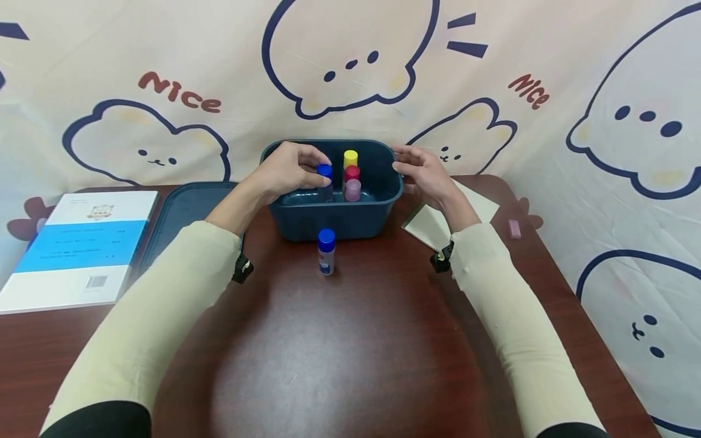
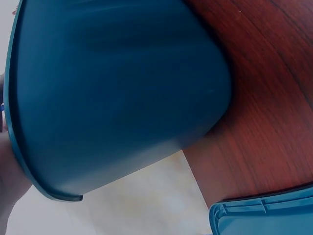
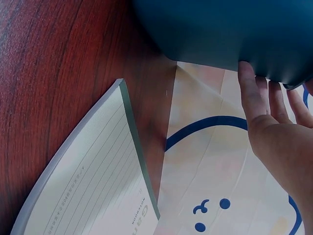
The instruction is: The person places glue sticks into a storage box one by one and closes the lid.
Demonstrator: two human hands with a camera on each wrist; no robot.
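Observation:
A dark blue plastic bin (image 1: 334, 220) stands at the back of the table. My left hand (image 1: 290, 169) reaches over its left side and pinches a small clear bottle by its blue cap (image 1: 325, 170), inside the bin. Right beside it in the bin stand a yellow-capped bottle (image 1: 350, 158), a red-capped one (image 1: 352, 173) and a pink-capped one (image 1: 353, 190). My right hand (image 1: 424, 173) holds the bin's right rim, with fingers (image 3: 248, 90) against the outer wall. Another blue-capped bottle (image 1: 326, 252) stands upright on the table before the bin.
Left of the bin lies a dark blue lid (image 1: 186, 207), partly under my left arm. A white and blue book (image 1: 82, 243) is at the far left. Near my right hand lies a notebook (image 3: 98, 166), with a pink eraser-like block (image 1: 514, 229) farther right. A printed cloth hangs behind.

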